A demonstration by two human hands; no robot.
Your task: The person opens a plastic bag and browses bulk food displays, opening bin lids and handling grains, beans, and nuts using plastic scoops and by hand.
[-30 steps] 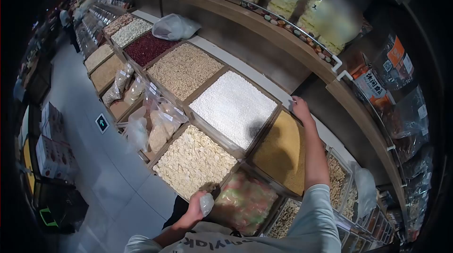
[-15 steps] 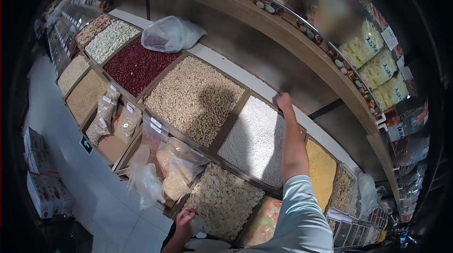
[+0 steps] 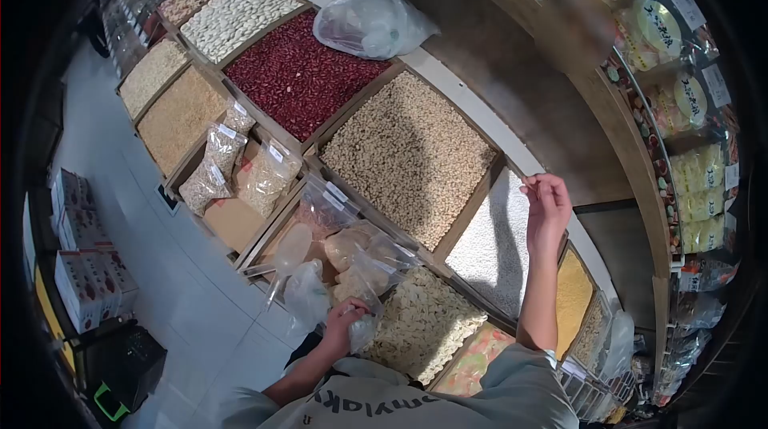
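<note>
My left hand [image 3: 342,325] is closed on a clear plastic bag [image 3: 365,328] beside the bin of pale flakes [image 3: 420,321]. My right hand [image 3: 547,209] is raised over the back corner of the white grain bin [image 3: 498,249], its fingers bent together; anything between them is too small to make out. Left of it lies a bin of beige beans [image 3: 408,158], crossed by a shadow. Farther left, red beans [image 3: 300,73] fill another bin, with a crumpled plastic bag [image 3: 372,25] at its back edge.
Filled bags [image 3: 216,169] and a clear scoop [image 3: 293,246] lie in the front bins. Yellow grain [image 3: 574,293] is at the right. A wooden shelf [image 3: 632,133] with packaged food curves overhead. Boxes [image 3: 88,289] and a black basket [image 3: 124,365] stand on the floor at left.
The view has shifted left along the bins. My right hand has passed from the yellow grain to the white grain's back corner. My left hand, with the plastic bag, is nearer the bagged goods.
</note>
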